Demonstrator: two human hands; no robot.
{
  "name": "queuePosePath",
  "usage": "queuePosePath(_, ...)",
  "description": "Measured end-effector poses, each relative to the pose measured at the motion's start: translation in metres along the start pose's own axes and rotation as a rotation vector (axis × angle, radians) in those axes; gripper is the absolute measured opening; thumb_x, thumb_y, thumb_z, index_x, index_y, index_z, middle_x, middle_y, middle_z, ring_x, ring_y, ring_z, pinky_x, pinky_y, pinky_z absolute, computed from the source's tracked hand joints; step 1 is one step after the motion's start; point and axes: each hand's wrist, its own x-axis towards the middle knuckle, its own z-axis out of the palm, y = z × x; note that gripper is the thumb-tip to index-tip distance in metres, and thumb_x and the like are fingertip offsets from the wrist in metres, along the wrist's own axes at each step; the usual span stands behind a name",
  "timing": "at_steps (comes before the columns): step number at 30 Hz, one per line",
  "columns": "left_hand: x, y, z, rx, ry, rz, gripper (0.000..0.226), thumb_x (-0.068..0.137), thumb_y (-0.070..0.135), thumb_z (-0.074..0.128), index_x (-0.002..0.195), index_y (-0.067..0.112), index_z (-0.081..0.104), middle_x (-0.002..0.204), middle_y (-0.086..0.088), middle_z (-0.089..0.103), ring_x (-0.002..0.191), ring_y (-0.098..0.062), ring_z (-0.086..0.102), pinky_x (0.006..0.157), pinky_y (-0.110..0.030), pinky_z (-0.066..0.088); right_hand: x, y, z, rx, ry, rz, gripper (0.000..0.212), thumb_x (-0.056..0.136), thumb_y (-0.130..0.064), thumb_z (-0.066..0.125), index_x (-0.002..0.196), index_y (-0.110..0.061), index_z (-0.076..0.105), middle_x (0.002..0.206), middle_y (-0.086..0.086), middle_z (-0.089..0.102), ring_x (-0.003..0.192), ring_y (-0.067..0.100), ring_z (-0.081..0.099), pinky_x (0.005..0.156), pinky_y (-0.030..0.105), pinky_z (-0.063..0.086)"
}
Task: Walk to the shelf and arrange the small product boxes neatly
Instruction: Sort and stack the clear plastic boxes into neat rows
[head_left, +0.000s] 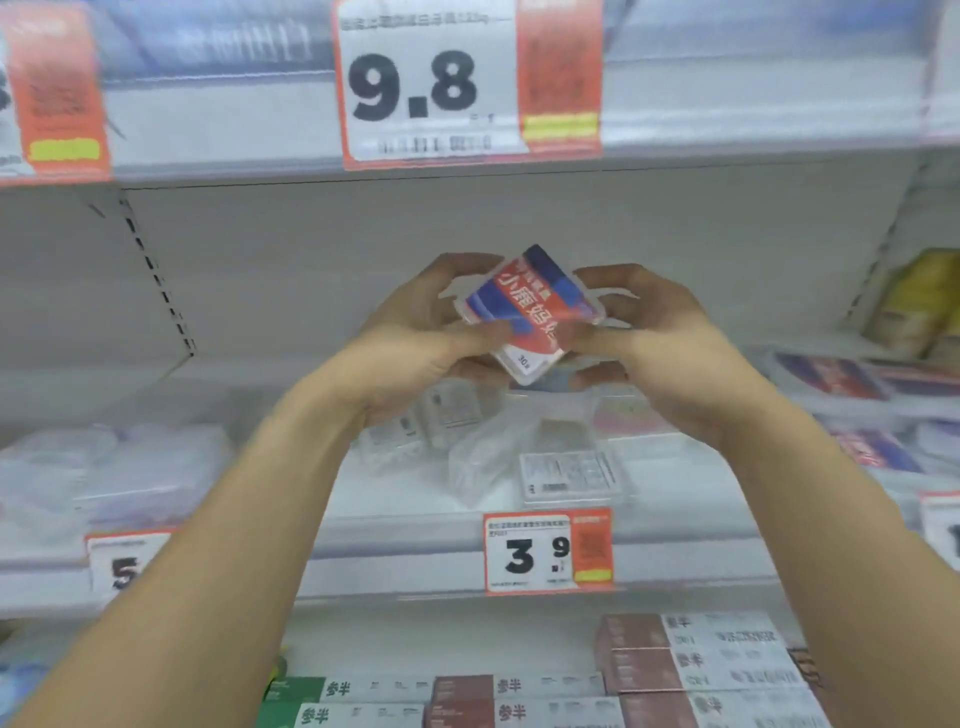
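Fingertips of my left hand (415, 332) and right hand (660, 338) pinch the small box (530, 317), tilted mid-frame above the loose boxes (569, 475), which seem blurred, so a slip could scatter them.

The print on the box (530, 312) is partly covered by the thumbs of the left hand (415, 343) and right hand (660, 348). The clear boxes (519, 457) below are blurred, their labels unreadable. The left price tag (122, 564) is half hidden by the forearm. Small print on the 9.8 tag (431, 83) cannot be read.
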Motion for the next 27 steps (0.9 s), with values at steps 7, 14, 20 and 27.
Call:
queuePosePath(7, 0.037, -0.034, 0.078, 0.782, -0.085, 0.158, 0.06, 0.082, 0.053, 0.063, 0.132, 0.024, 0.049, 0.127, -0.001, 0.056, 0.116, -0.015, 0.053, 0.096, -0.024, 0.039, -0.007, 0.017, -0.126, -0.125, 0.56, 0.069, 0.036, 0.083, -0.024, 0.074, 0.115, -0.02, 0.058, 0.097, 0.011, 0.072, 0.078, 0.026, 0.067, 0.063, 0.033, 0.049)
queuePosePath(14, 0.049, -0.056, 0.123, 1.295, -0.203, 0.074, 0.057, 0.087, 0.053, 0.053, 0.138, 0.028, 0.043, 0.144, -0.005, 0.035, 0.133, -0.025, 0.034, 0.102, -0.038, 0.032, -0.034, 0.05, -0.217, -0.533, 0.99, 0.194, 0.036, 0.096, -0.032, 0.057, 0.124, -0.009, 0.057, 0.124, 0.017, 0.064, 0.115, 0.036, 0.059, 0.094, 0.039, 0.046)
queuePosePath(20, 0.049, -0.057, 0.12, 1.324, -0.189, 0.101, 0.053, 0.086, 0.053, 0.054, 0.133, 0.029, 0.048, 0.142, 0.0, 0.037, 0.13, -0.022, 0.035, 0.1, -0.039, 0.034, -0.04, 0.052, -0.22, -0.641, 0.755, 0.366, 0.043, 0.091, -0.032, 0.067, 0.123, -0.003, 0.062, 0.124, 0.019, 0.064, 0.114, 0.037, 0.058, 0.086, 0.035, 0.044)
queuePosePath(27, 0.05, -0.055, 0.091, 1.036, -0.091, 0.135, 0.047, 0.085, 0.055, 0.055, 0.123, 0.028, 0.056, 0.128, 0.002, 0.054, 0.122, -0.019, 0.044, 0.102, -0.038, 0.039, -0.016, 0.04, -0.154, -0.911, 0.878, 0.178, 0.03, 0.081, -0.028, 0.058, 0.109, -0.023, 0.069, 0.121, 0.014, 0.058, 0.122, 0.041, 0.044, 0.1, 0.049, 0.035)
